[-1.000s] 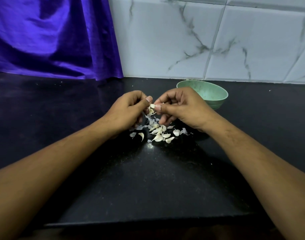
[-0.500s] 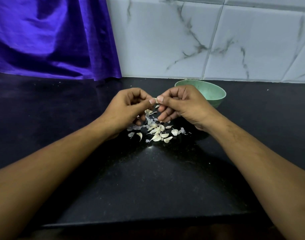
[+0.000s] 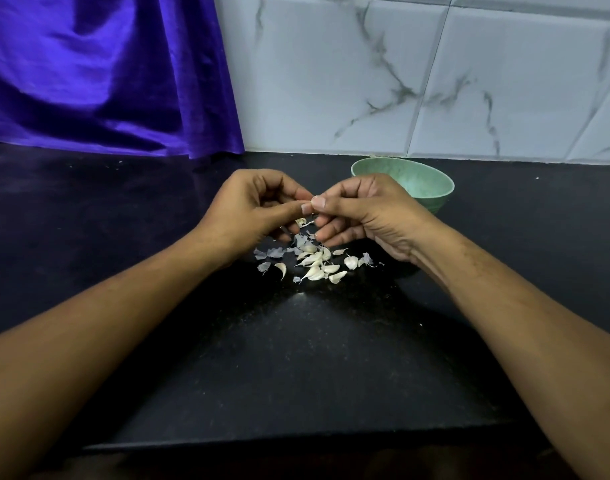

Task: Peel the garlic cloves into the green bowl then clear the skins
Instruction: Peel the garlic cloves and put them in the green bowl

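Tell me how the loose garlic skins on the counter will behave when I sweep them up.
The skins look thin, curled and papery, so probably light and floppy; a quick sweep may scatter them. They lie mixed among the cloves, so pushing likely drags cloves too. On the smooth counter they should slide easily.
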A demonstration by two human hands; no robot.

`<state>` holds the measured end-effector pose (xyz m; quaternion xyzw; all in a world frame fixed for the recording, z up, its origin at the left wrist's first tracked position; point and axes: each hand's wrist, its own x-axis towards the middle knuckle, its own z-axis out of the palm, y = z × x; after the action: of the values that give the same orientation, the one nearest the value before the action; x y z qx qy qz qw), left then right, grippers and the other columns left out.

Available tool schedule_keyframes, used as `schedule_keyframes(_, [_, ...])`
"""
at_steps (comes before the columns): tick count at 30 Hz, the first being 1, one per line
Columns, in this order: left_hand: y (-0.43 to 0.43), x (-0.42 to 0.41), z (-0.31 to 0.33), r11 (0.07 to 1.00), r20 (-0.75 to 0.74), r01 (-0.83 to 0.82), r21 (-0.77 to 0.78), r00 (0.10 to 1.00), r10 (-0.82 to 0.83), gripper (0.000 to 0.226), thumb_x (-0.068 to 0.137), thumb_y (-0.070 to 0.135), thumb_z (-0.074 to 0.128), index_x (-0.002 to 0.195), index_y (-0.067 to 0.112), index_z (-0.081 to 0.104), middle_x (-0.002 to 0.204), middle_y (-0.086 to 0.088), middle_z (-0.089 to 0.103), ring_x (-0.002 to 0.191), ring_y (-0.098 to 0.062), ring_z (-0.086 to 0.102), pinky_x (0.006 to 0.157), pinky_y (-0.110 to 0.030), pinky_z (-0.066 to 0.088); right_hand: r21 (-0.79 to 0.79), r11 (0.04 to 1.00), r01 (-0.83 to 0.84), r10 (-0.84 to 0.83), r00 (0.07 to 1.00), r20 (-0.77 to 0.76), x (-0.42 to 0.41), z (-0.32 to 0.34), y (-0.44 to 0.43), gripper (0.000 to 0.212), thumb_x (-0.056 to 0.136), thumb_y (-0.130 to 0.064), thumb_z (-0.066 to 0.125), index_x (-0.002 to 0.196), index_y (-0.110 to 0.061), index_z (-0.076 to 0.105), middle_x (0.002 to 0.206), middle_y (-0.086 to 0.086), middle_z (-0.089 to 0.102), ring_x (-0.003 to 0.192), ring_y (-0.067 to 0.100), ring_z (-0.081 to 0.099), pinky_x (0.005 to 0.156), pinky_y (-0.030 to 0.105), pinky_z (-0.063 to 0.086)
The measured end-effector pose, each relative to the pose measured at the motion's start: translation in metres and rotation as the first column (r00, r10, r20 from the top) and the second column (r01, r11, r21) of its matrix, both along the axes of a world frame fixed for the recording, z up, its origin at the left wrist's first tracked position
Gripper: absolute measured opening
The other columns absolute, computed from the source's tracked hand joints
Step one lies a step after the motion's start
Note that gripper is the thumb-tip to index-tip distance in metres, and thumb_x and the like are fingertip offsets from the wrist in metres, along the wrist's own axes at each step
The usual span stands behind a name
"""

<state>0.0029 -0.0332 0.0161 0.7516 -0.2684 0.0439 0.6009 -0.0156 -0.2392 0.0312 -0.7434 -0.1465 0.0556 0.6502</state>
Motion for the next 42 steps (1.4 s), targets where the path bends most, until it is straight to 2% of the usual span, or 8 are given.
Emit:
schedule_keyframes(5, [0.0023,-0.0004,0.0037,1.0,0.041,0.014,0.004,0.999,-0.014,0.013,0.086,0.01,0.08,0.096,0.004,0.074,0.082,-0.022,0.074,0.067,-0.02,0.071,0.062,-0.026,0.062,0.016,1.0,-0.012,0.012,1.0,0.013,0.0005,-0.001,0.0005,0.019,0.097,-0.013,0.068,0.102,0.004,0.073,0.074,0.009,0.071,0.062,0.017,0.072,0.061,0.029,0.063])
schedule_keyframes(9, [0.0035,-0.0001,0.0038,1.0,0.07,0.022,0.01,0.997,-0.023,0.031,0.078,0.022,0.081,0.098,-0.001,0.073,0.084,-0.023,0.075,0.073,-0.028,0.074,0.068,-0.034,0.063,0.025,0.999,0.025,-0.027,0.998,0.058,0.0021,-0.0041,0.0032,0.03,0.099,-0.012,0.065,0.107,0.017,0.065,0.074,0.011,0.069,0.058,0.017,0.071,0.059,0.029,0.063])
schedule_keyframes(15, [0.0003,-0.0007,-0.001,0.997,-0.05,0.076,-0.025,0.996,-0.078,0.025,0.081,0.018,0.081,0.097,0.003,0.069,0.081,-0.013,0.07,0.071,-0.017,0.071,0.063,-0.03,0.063,-0.065,0.998,-0.015,0.017,1.0,0.026,0.0018,-0.0005,-0.0013,0.026,0.099,-0.016,0.066,0.104,0.009,0.065,0.077,0.011,0.068,0.063,0.022,0.073,0.067,0.04,0.064])
schedule_keyframes(19, [0.001,0.0,-0.0019,0.998,-0.023,0.05,0.024,0.999,-0.049,0.016,0.091,0.013,0.077,0.098,0.002,0.069,0.092,-0.027,0.067,0.08,-0.024,0.067,0.069,-0.039,0.062,-0.143,0.99,0.013,0.0,0.996,0.089,0.0024,0.0004,-0.0026,0.03,0.098,-0.015,0.068,0.107,0.013,0.063,0.08,0.016,0.07,0.065,0.024,0.074,0.06,0.036,0.063])
schedule_keyframes(23, [0.0023,0.0018,-0.0015,0.997,-0.03,0.054,0.061,0.998,-0.052,0.022,0.09,0.017,0.079,0.102,0.003,0.069,0.082,-0.008,0.069,0.072,-0.021,0.064,0.064,-0.036,0.059,-0.174,0.985,0.012,0.007,0.994,0.112,0.0033,0.0007,-0.0043,0.016,0.097,-0.011,0.069,0.104,0.003,0.067,0.087,0.019,0.074,0.07,0.026,0.074,0.059,0.036,0.062])
schedule_keyframes(31, [0.0025,0.003,-0.003,0.995,-0.054,0.049,0.093,0.998,-0.044,0.027,0.087,0.017,0.081,0.107,0.004,0.069,0.089,-0.01,0.069,0.075,-0.023,0.064,0.065,-0.033,0.059,-0.163,0.987,-0.007,0.023,0.995,0.099,0.0032,0.0001,-0.0044,0.023,0.086,-0.004,0.08,0.104,0.002,0.067,0.086,0.02,0.073,0.068,0.025,0.071,0.056,0.033,0.062])
schedule_keyframes(36, [0.004,0.0039,-0.0026,0.995,-0.052,0.038,0.094,0.998,-0.033,0.024,0.088,0.018,0.081,0.104,0.004,0.07,0.087,-0.009,0.072,0.076,-0.024,0.066,0.07,-0.037,0.059,-0.165,0.986,0.029,-0.003,0.987,0.16,0.0038,0.0014,-0.0043,0.011,0.091,-0.005,0.074,0.101,-0.003,0.069,0.094,0.022,0.075,0.069,0.024,0.068,0.058,0.035,0.061])
schedule_keyframes(42, [0.0035,0.0038,-0.0036,0.986,0.002,0.004,0.168,1.0,-0.005,0.019,0.09,0.022,0.08,0.098,0.008,0.07,0.076,0.0,0.07,0.069,-0.02,0.065,0.062,-0.032,0.056,-0.192,0.979,0.062,-0.02,0.977,0.213,0.0051,-0.0001,-0.0037,0.007,0.094,-0.009,0.073,0.099,-0.005,0.069,0.095,0.022,0.076,0.073,0.023,0.069,0.069,0.04,0.06])
